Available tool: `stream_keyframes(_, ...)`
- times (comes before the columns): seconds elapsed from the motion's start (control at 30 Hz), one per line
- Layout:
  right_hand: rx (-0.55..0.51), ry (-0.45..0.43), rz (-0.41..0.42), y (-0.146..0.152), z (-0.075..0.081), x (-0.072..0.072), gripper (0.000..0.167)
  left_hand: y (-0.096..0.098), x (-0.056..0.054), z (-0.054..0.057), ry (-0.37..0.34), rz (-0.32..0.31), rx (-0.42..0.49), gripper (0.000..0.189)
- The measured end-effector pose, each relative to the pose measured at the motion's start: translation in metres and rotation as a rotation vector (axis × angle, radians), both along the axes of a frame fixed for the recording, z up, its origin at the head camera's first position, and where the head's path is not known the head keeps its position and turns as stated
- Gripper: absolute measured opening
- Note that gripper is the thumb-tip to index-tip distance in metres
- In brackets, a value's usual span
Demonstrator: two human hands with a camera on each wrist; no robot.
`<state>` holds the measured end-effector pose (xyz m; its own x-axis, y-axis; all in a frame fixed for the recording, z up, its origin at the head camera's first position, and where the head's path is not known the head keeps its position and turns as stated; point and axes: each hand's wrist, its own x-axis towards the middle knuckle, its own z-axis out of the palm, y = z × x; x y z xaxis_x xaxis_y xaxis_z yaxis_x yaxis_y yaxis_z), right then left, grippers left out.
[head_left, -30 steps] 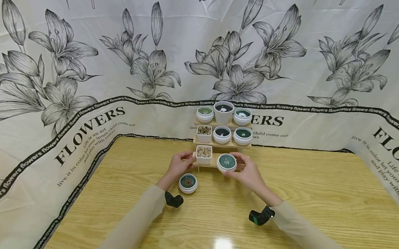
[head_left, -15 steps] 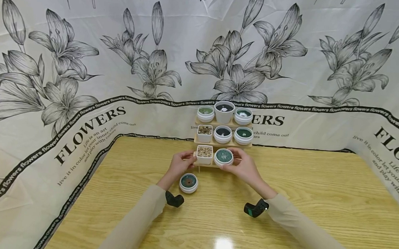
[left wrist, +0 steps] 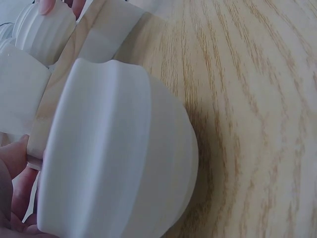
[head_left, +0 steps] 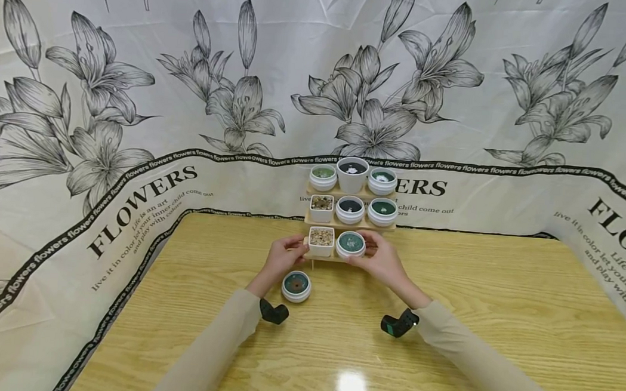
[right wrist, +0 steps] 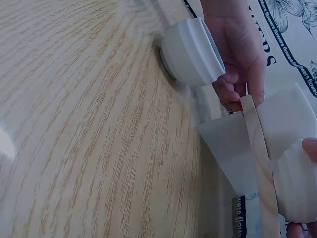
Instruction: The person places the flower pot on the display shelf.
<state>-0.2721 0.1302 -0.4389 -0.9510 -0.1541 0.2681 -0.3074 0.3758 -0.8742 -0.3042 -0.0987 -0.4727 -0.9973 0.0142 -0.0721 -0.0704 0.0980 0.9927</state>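
In the head view my right hand [head_left: 386,263] grips a round white pot [head_left: 350,244] with a speckled green top, fingers and thumb at its sides. That pot sits at the lowest board of a tiered wooden stand [head_left: 327,258], just right of a square white pot [head_left: 321,242] filled with pebbles. My left hand [head_left: 278,262] pinches the left end of this board; the right wrist view shows the thumb and fingers on the board's end [right wrist: 257,153]. Another round pot [head_left: 296,286], blue-green with a brown centre, stands upright on the table near my left wrist.
Round white pots, one taller pot [head_left: 352,175] and a square pebble pot [head_left: 321,211] fill the two upper tiers. Behind the stand hangs a flower-printed cloth [head_left: 238,185]. The wooden table [head_left: 479,289] stretches out to both sides and toward me.
My right hand has moved left with the green-topped pot, bringing it beside the square pebble pot at the lowest tier. My left hand has stayed at the board's end.
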Motion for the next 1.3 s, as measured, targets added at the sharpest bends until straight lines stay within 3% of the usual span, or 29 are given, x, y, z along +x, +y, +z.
stream_keyframes(0.5,-0.075,-0.027,-0.002,0.0,-0.0003,-0.0008,0.063,-0.001,0.0,0.0005,0.0,0.0,-0.011,0.04)
stream_keyframes(1.3,-0.09,-0.034,-0.023,0.003,0.0024,0.0044,0.068,-0.0004,-0.0003,0.0002,-0.001,0.005,-0.01,0.039)
